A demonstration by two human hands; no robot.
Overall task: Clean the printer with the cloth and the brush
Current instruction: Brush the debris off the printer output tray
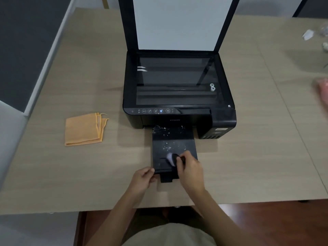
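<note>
An office workroom with a desk and a printer.

A black all-in-one printer with its scanner lid raised stands toward the far middle of a wide, pale wood-grain desk, whose top shows a seam right of the printer. Grey partition panels run along the desk's left edge, and dark reddish wood flooring shows below its near edge.

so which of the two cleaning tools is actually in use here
The brush, gripped in the right hand over the output tray. The orange cloth lies folded on the table, untouched.
</note>
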